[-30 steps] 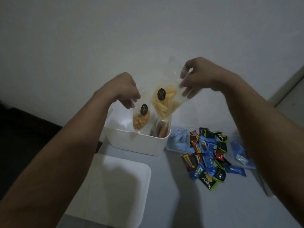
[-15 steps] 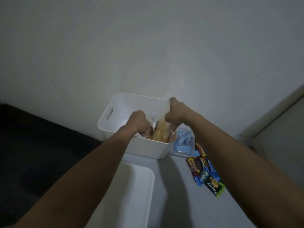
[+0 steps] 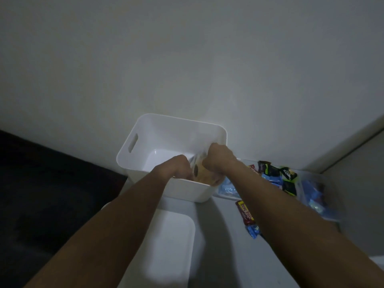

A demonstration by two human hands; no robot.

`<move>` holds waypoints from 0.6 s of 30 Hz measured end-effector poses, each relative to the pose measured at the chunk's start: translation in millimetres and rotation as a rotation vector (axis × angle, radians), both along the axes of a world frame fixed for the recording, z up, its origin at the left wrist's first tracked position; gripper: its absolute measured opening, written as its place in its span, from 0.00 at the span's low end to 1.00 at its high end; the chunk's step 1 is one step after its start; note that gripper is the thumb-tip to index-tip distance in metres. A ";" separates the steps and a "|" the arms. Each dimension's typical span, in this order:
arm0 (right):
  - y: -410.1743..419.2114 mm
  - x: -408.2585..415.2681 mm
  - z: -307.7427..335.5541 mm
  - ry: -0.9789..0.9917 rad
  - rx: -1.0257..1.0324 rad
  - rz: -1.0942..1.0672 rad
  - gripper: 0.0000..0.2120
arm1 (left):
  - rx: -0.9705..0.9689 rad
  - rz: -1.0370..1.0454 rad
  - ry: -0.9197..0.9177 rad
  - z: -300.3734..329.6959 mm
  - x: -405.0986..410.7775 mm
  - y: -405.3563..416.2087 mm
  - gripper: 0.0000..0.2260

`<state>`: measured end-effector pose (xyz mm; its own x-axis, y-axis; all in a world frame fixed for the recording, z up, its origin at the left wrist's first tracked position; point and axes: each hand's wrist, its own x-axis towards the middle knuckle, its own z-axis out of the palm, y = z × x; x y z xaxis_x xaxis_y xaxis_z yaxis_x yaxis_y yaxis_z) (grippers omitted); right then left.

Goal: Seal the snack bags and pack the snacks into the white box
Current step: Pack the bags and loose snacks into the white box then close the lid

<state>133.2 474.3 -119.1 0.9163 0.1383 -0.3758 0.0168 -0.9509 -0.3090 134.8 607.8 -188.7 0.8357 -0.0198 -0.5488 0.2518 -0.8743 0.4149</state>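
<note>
Both hands reach into the white box (image 3: pixel 145 138) on the bench (image 3: pixel 218 235) — left hand (image 3: pixel 180 168) and right hand (image 3: pixel 218 157) curl around a clear snack bag (image 3: pixel 202 172) inside it; loose wrapped snacks (image 3: pixel 276 177) lie just right of the box; a white lid (image 3: pixel 168 246) lies nearer.

place: a dim room of a home, most likely | evidence: bare pale wall (image 3: pixel 187 59) filling the upper frame; white table (image 3: pixel 218 235) set against it; wrapped snacks (image 3: pixel 276 177) heaped at right; dark floor (image 3: pixel 41 194) at left
</note>
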 end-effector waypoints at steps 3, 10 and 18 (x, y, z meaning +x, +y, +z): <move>-4.0 5.2 6.3 -0.031 -0.006 0.005 0.18 | -0.047 0.016 0.086 -0.2 7.3 5.2 0.13; -9.0 20.0 25.4 -0.006 0.001 -0.025 0.11 | -0.339 0.377 0.163 -1.6 17.4 13.7 0.09; 6.1 -3.1 -9.4 0.027 -0.034 0.025 0.19 | -0.505 0.466 0.269 -19.7 32.1 4.5 0.20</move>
